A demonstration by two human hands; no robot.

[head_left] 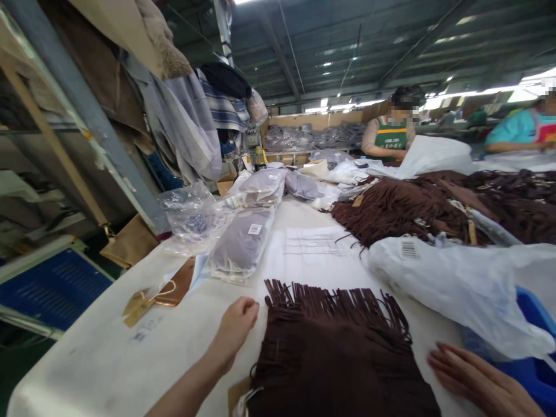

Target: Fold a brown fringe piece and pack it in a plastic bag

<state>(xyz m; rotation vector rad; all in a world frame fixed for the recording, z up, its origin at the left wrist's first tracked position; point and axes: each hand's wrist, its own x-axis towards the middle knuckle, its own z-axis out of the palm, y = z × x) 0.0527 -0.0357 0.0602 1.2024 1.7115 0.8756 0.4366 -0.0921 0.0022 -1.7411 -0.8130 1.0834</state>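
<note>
A dark brown fringed garment (334, 353) lies flat on the white table (108, 359) right in front of me. My left hand (237, 327) rests at its upper left edge, knuckles up and fingers curled under, with nothing visible in them. My right hand (471, 376) lies flat on the table at the garment's right edge, fingers stretched out and pointing left. A paper tag (237, 394) shows at the garment's lower left corner.
Bagged grey garments (243, 243) and a printed sheet (313, 243) lie farther up the table. Brown tags (156, 295) sit at left. A heap of brown fringed garments (434, 205) and white plastic bags (456, 284) fill the right. Two people work at the far end.
</note>
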